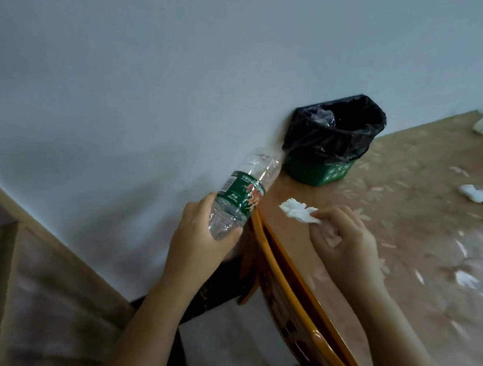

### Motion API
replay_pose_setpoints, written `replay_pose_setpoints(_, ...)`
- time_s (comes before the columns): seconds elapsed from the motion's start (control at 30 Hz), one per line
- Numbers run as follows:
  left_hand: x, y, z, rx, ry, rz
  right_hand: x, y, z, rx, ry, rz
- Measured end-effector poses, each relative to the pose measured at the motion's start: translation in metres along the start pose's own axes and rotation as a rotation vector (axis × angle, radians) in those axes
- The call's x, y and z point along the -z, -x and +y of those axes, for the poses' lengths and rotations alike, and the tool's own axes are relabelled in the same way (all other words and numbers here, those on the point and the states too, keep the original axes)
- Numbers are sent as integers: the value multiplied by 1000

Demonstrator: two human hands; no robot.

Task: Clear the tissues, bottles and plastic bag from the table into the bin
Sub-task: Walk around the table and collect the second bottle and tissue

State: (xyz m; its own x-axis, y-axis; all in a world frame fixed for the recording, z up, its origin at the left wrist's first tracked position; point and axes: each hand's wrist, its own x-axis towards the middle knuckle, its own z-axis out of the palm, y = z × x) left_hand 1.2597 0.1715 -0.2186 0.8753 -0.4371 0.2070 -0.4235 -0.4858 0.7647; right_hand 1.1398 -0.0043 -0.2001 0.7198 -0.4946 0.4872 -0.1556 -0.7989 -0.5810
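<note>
Bottle (244,191), clear with green label, gripped in left hand (200,237), held tilted off the table (406,226) edge, base toward the bin (333,141). Right hand (343,244) closed on a crumpled tissue (299,211) above the table. Bin, black-lined, stands at the table corner against the wall (156,73); two more tissues (474,196) lie further right.

Print on the bottle's label (241,193) and bin (334,170) is unreadable.

The bottle (242,194) is clear with a green label. The bin (323,172) is green, its liner (335,132) black. The tissues (297,211) are white.
</note>
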Motion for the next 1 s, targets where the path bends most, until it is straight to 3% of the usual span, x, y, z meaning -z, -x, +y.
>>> replay_pose_setpoints(0.37,-32,-118,-7,-120,84,-166,-28,-60,37,-226,106,154)
replay_pose_setpoints(0.73,-71,-273,54,-426,-114,-193,-33,-171,113,-348,143,365)
replay_pose_setpoints(1.0,-102,-338,88,-638,-303,-210,-31,-244,159,-417,147,411)
